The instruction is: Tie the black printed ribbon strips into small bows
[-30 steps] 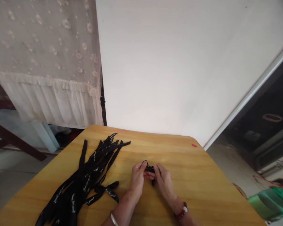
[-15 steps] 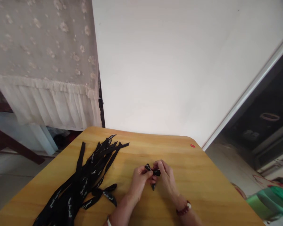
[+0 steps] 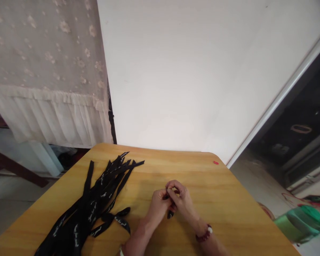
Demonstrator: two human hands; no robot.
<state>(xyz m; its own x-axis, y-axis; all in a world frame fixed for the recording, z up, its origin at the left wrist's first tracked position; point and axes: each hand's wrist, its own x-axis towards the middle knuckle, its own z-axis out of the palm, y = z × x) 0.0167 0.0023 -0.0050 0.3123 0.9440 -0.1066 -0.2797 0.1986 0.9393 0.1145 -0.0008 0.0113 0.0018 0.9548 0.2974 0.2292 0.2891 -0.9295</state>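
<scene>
We log both hands working one short black ribbon piece [image 3: 170, 212] over the middle of the tabletop [image 3: 229, 213]; left hand [image 3: 158, 203] and right hand [image 3: 181, 200] are pressed together, thumbs and fingers [image 3: 172, 186] pinched narrow onto the strip; most of it is buried between the hands, only a dark tail shows, hanging just below them; we cannot tell its exact fold or whether a knot is formed.

Step in hand, as we judge it: folding or tying this single piece into a small bow-like shape, mid-way, with both grips closed on it; not finished, since nothing made lies on the wood near the hands.

Stock: a pile of long black ribbons [image 3: 96, 202] with white lettering lies fanned out to the left, apart from the hands; one looped end [image 3: 121, 220] curls nearest the left forearm; a small red bit [image 3: 216, 163] sits near the far right corner, well apart.

Next move calls for, in our view: keeping the pinch tight at the centre so the fold does not spring open; the strip is thin and limp, so one hand must hold while the other shifts; the tail needs to stay free, not trapped under a palm.

Right wrist wears a bead bracelet [image 3: 204, 235]; lace curtain [image 3: 42, 71] hangs behind, left.
</scene>
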